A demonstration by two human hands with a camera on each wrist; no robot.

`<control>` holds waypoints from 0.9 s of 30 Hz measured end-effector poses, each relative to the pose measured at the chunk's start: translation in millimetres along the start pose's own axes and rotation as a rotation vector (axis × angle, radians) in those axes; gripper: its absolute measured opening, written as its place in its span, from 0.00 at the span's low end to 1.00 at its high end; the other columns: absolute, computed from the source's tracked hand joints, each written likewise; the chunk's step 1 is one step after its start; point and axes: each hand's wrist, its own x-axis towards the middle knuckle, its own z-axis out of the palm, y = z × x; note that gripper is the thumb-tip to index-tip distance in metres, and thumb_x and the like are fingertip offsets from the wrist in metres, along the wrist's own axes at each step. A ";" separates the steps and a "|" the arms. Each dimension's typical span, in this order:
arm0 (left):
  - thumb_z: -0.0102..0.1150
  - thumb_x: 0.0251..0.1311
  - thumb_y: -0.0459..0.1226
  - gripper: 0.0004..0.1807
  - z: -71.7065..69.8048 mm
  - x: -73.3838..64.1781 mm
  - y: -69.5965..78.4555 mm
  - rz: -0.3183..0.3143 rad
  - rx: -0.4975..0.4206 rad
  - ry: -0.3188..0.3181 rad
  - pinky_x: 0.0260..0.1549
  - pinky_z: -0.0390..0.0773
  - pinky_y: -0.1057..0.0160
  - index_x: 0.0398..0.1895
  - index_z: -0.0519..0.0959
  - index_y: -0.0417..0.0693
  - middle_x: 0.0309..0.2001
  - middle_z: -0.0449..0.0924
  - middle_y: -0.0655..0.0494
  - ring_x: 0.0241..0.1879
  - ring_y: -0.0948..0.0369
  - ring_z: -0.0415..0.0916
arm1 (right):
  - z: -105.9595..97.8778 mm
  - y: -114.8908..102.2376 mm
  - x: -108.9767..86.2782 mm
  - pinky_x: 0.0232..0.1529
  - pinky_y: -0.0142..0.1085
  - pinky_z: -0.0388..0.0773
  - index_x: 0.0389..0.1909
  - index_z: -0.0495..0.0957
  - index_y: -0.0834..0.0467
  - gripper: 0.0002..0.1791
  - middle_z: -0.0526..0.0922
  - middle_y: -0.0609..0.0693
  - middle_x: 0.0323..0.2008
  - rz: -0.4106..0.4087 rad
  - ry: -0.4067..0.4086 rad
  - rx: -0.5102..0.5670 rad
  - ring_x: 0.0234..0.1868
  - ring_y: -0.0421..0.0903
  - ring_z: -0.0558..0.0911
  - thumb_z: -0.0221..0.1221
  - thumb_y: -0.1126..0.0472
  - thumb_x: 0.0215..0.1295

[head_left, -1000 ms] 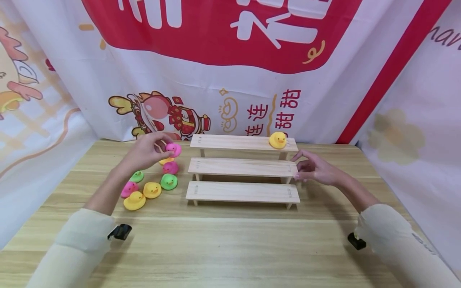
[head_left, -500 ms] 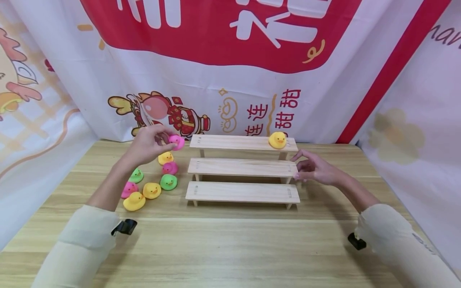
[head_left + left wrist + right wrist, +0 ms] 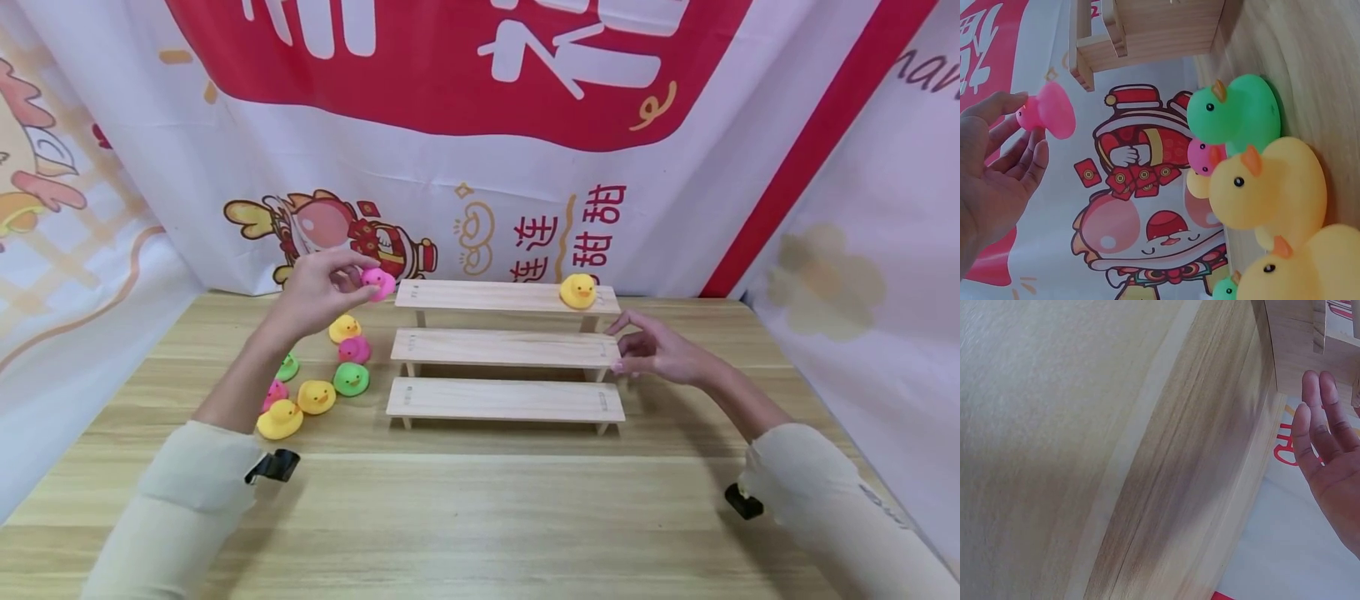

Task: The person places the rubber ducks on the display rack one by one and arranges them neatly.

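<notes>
In the head view my left hand [image 3: 318,287] pinches a pink rubber duck [image 3: 378,283] in the air, close to the left end of the top step of a three-step wooden stand [image 3: 502,348]. The left wrist view shows this pink duck [image 3: 1055,111] between thumb and fingers, apart from the stand. My right hand [image 3: 660,350] holds the right end of the middle step, thumb at its front corner and index finger at its back corner. Its other fingers [image 3: 1329,406] stretch along the stand's side in the right wrist view. A yellow rubber duck [image 3: 578,292] sits at the top step's right end.
Several ducks stand on the wooden table [image 3: 480,517] left of the stand, among them a green duck [image 3: 351,379], a yellow duck [image 3: 317,397] and a darker pink duck [image 3: 354,350]. A printed cloth [image 3: 420,158] hangs just behind the stand.
My left hand has lifted the pink duck up and to the right, from above the other ducks to beside the top step. My right hand stays in place on the stand.
</notes>
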 end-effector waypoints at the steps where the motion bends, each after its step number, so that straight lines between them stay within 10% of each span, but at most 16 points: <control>1: 0.73 0.62 0.34 0.16 1.5 1.2 0.9 0.004 -0.008 0.003 0.35 0.75 0.77 0.51 0.86 0.38 0.36 0.82 0.45 0.36 0.52 0.79 | -0.1 -0.2 -0.3 0.36 0.46 0.87 0.57 0.64 0.68 0.24 0.85 0.62 0.36 0.005 0.001 -0.001 0.38 0.59 0.85 0.64 0.73 0.66; 27: 0.74 0.60 0.32 0.16 37.7 27.4 31.2 0.107 -0.147 -0.045 0.35 0.77 0.68 0.51 0.86 0.37 0.42 0.83 0.45 0.37 0.53 0.78 | 0.2 -0.5 0.2 0.38 0.47 0.87 0.57 0.64 0.67 0.24 0.85 0.66 0.38 0.026 0.007 -0.007 0.39 0.59 0.85 0.65 0.71 0.67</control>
